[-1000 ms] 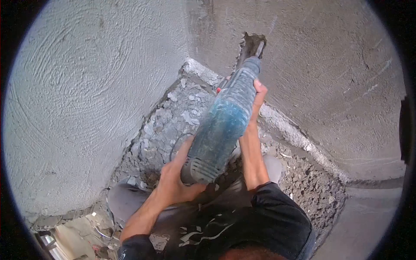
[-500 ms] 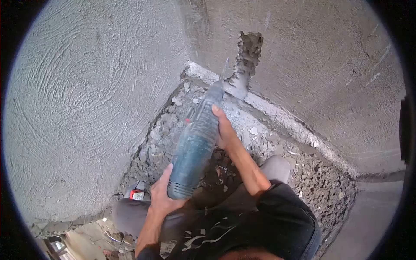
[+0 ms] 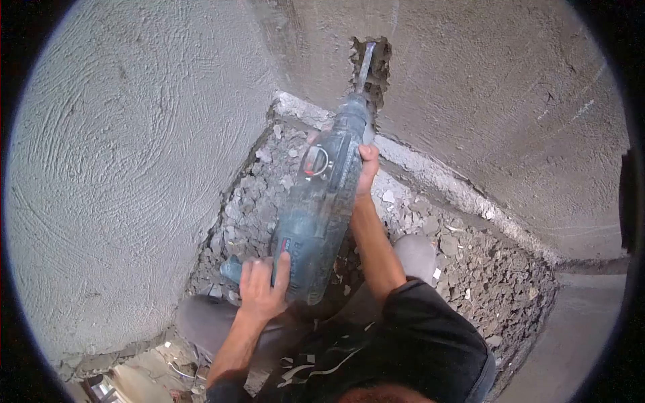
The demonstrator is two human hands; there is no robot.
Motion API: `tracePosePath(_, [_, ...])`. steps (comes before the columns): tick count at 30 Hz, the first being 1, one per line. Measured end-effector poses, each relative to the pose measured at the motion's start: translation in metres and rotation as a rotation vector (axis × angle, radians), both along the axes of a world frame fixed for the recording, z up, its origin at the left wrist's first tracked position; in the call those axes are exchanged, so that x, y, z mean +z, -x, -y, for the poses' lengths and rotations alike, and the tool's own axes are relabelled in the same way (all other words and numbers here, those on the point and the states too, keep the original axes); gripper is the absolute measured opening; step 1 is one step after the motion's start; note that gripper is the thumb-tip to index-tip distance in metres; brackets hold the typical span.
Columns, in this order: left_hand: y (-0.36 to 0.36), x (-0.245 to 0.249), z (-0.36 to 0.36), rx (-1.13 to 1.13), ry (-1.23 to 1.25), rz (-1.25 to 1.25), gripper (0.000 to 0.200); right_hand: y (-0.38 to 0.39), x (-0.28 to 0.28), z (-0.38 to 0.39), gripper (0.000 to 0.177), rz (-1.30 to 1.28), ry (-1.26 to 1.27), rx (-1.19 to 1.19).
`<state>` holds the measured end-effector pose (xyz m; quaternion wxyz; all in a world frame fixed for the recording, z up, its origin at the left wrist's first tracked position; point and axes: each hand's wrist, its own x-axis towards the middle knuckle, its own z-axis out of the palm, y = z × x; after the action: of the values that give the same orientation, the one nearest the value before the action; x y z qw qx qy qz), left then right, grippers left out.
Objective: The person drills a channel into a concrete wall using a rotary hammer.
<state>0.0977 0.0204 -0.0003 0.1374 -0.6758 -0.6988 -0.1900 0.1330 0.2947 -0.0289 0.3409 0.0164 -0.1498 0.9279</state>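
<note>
A dusty blue-green rotary hammer (image 3: 310, 221) points away from me, its side turned up. Its chisel bit (image 3: 365, 67) overlaps the rough channel (image 3: 380, 70) cut in the wall, with the tip near the channel's top end. My left hand (image 3: 261, 285) is closed around the rear handle, thumb lying along the body. Farther forward, my right hand (image 3: 365, 173) supports the front part from its right side, fingers largely hidden behind the housing.
Broken plaster and rubble (image 3: 463, 269) cover the floor around my legs. A textured plaster wall (image 3: 127, 148) rises on the left, meeting the wall with the channel (image 3: 484, 87) in a corner. A pale ledge (image 3: 437, 174) runs along that wall's foot.
The rotary hammer has rolled so its side and rear handle show, and has moved forward. Its chisel bit has gone up into the channel. My left hand has shifted onto the handle.
</note>
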Motion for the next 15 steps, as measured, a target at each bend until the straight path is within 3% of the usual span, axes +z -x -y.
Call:
tracePosePath(5, [0.011,-0.026,-0.017,-0.075,-0.002,0.019,0.071,0.007,-0.023,-0.014,0.061,-0.135,-0.067,0.013])
tracePosePath(14, [0.014,0.004,-0.024,0.002,0.015,0.033,0.066,0.008,-0.004,-0.015,0.060,-0.096,0.057,-0.015])
tracePosePath(15, [0.017,0.009,-0.024,-0.007,0.007,0.033,0.073,0.009,-0.005,-0.018,0.062,-0.060,-0.012,0.001])
